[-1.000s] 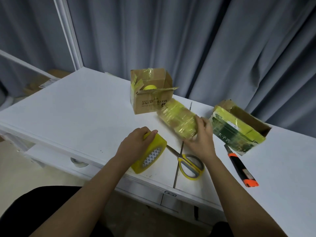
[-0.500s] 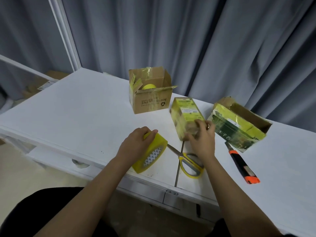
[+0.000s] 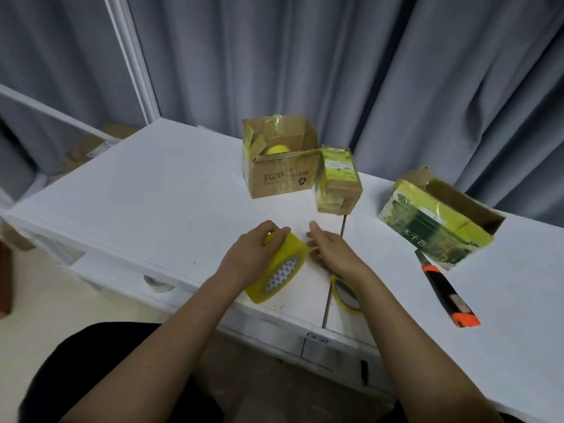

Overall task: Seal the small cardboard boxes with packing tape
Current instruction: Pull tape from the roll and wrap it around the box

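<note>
Just past the left hand (image 3: 253, 254) gripping the tape roll (image 3: 279, 270) and the loose right hand (image 3: 334, 254), three boxes sit, one open box (image 3: 280, 175) holding a yellow roll (image 3: 277, 149).

Left hand (image 3: 254, 254) gripping tape roll (image 3: 279, 271)

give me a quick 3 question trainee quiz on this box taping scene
1. True or false: the left hand grips the yellow packing tape roll.
2. Which lies nearest the white table's right end? A yellow-handled scissors B black and orange utility knife C small tape-wrapped cardboard box
3. Fill in: the open brown cardboard box holds a ____ object.

Key: 1 true. 2 B. 3 yellow. The right hand holds nothing.
</note>
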